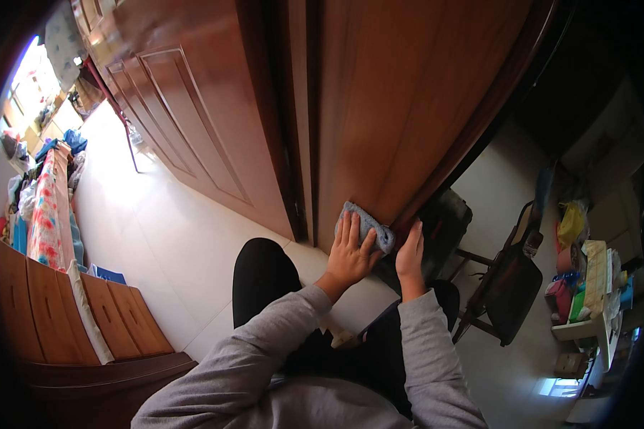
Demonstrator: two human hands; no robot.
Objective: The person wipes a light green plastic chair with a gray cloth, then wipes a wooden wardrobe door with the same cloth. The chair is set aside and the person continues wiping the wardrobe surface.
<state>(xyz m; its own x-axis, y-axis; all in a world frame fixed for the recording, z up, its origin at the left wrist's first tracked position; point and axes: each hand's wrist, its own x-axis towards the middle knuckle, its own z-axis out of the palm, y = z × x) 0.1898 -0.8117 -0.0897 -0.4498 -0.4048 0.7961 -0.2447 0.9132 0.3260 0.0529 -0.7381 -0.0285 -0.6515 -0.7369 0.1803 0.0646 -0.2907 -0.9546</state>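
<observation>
A folded blue-grey cloth lies pressed against the lower part of a brown wooden door-frame panel. Spread over it is my left hand, its fingers pointing up the panel and the cloth held under them. My right hand is upright beside the panel's right edge, close to the cloth's rolled end. Its fingers are stretched out, and no object shows in it; whether the palm touches the edge is hidden.
Left of the panel stands an open wooden door. A dark chair is on the right, before a cluttered small table. Wooden drawers and fabric-covered goods line the left. Pale floor tiles lie below.
</observation>
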